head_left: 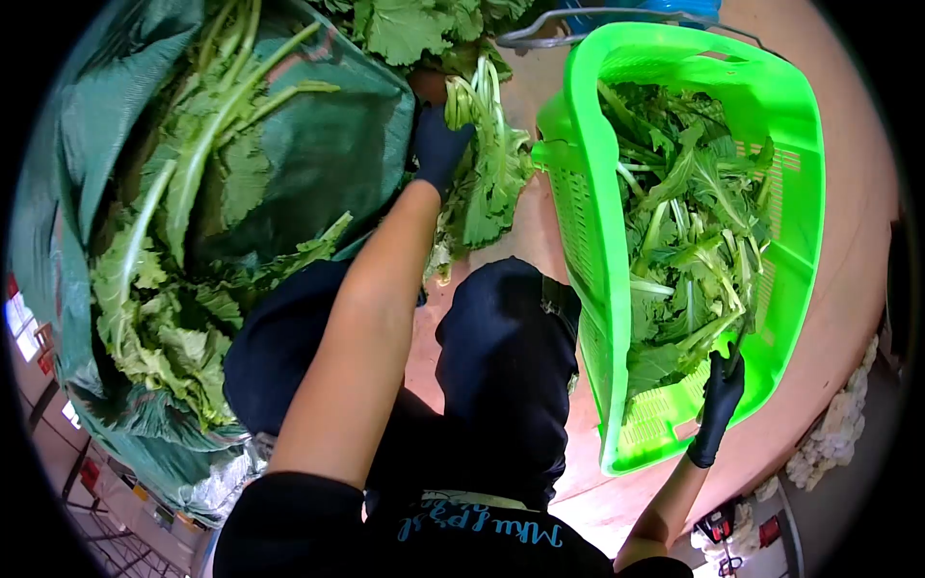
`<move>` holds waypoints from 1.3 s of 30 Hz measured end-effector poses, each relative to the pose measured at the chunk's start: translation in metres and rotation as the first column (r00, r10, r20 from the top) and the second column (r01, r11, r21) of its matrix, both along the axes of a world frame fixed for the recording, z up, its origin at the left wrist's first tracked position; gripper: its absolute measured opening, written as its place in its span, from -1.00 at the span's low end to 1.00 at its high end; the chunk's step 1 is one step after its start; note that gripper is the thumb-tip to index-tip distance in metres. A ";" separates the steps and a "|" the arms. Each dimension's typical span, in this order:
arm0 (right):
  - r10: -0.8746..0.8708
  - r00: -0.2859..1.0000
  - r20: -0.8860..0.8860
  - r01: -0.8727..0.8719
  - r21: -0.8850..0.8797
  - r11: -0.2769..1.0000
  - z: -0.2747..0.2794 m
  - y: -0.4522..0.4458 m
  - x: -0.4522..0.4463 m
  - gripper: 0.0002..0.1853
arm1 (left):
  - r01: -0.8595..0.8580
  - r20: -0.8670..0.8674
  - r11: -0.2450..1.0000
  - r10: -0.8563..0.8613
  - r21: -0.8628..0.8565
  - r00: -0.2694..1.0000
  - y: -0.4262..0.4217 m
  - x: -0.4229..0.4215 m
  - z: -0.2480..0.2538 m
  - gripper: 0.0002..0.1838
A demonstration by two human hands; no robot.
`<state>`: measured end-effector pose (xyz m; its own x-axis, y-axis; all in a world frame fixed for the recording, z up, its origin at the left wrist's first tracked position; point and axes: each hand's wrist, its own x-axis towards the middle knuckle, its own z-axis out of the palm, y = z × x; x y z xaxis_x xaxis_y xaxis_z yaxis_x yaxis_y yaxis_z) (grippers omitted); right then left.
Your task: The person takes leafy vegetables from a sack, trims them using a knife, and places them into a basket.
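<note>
My left hand (443,149), in a black glove, is closed at the stems of a bunch of leafy greens (491,193) between the sack and the basket. My right hand (721,400), also black-gloved, is at the near end of a bright green plastic basket (617,289). Its fingers look drawn together, and a thin dark thing (742,332) extends from them toward the leaves; I cannot make out what it is. Inside the basket lies a heap of cut leafy greens (689,246) with pale stems.
To the left, a dark green woven sack (328,125) lies spread open with large leafy stalks (198,164) on it. More leaves (405,29) are at the top. A metal handle (540,34) and a blue object (665,8) are behind the basket. Reddish-brown floor (540,226) shows between.
</note>
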<state>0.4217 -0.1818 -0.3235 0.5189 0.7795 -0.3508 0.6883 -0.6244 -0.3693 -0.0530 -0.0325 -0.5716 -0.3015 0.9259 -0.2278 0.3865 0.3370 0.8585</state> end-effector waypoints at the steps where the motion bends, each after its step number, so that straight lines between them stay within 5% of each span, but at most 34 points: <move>1: -0.001 0.999 -0.032 0.002 0.038 0.999 -0.001 0.002 0.001 -0.64 | -0.053 -0.040 0.997 0.055 0.063 0.998 -0.005 0.008 0.016 -0.58; 5: 0.161 0.899 -0.407 -0.090 0.189 0.978 0.005 0.026 -0.042 -0.82 | -0.180 0.140 0.967 0.157 0.177 0.978 -0.023 0.025 0.086 -0.55; 6: 0.201 0.897 -0.394 -0.175 0.101 0.979 0.014 0.037 -0.063 -0.85 | -0.210 0.194 0.959 0.172 0.191 0.966 -0.026 0.030 0.111 -0.54; 9: 0.613 0.763 -0.203 -0.538 0.325 0.777 0.031 0.059 -0.111 -0.79 | -0.102 0.032 0.946 0.097 0.307 0.995 -0.029 0.051 0.203 -0.53; 15: 0.847 0.525 0.082 -0.740 0.535 0.407 0.117 0.101 -0.149 -0.78 | 0.446 -0.374 0.866 -0.345 0.228 0.861 -0.051 0.104 0.360 -0.51; 21: 0.776 0.628 0.062 -0.693 0.498 0.521 0.140 0.085 -0.108 -0.78 | 0.616 -0.246 0.746 -0.566 0.254 0.787 -0.066 0.170 0.400 -0.60; 24: 0.660 0.749 0.049 -0.644 0.282 0.711 0.096 0.073 -0.056 -0.79 | 0.673 -0.214 0.680 -0.639 0.291 0.738 -0.072 0.201 0.400 -0.60; 26: 0.592 0.800 -0.099 -0.583 0.109 0.805 0.015 0.059 0.025 -0.74 | 0.664 -0.108 0.644 -0.682 0.379 0.723 -0.079 0.218 0.392 -0.59; 28: 0.281 0.936 -0.212 -0.295 -0.039 0.955 0.039 0.045 0.044 -0.72 | 0.662 -0.087 0.617 -0.700 0.425 0.709 -0.073 0.230 0.386 -0.57; 29: 0.303 0.950 -0.078 -0.290 0.149 0.945 0.047 0.036 0.047 -0.67 | 0.701 -0.083 0.616 -0.727 0.359 0.681 -0.067 0.234 0.390 -0.55; 31: 0.155 0.885 -0.439 -0.004 0.326 0.945 0.118 0.034 0.010 -0.76 | 0.765 -0.072 0.594 -0.776 0.247 0.626 -0.057 0.246 0.400 -0.52; 32: 0.158 0.721 -0.675 0.148 0.373 0.916 0.140 0.032 -0.008 -0.71 | 0.763 -0.077 0.579 -0.780 0.286 0.621 -0.057 0.255 0.400 -0.50; 34: 0.370 0.736 -0.567 0.009 0.555 0.832 0.166 0.032 -0.036 -0.61 | 0.760 -0.120 0.520 -0.790 0.389 0.602 -0.059 0.270 0.394 -0.45; 39: 0.283 0.738 -0.613 0.114 0.526 0.843 0.159 0.037 -0.033 -0.66 | 0.763 0.002 0.442 -0.866 0.471 0.500 -0.047 0.281 0.391 -0.43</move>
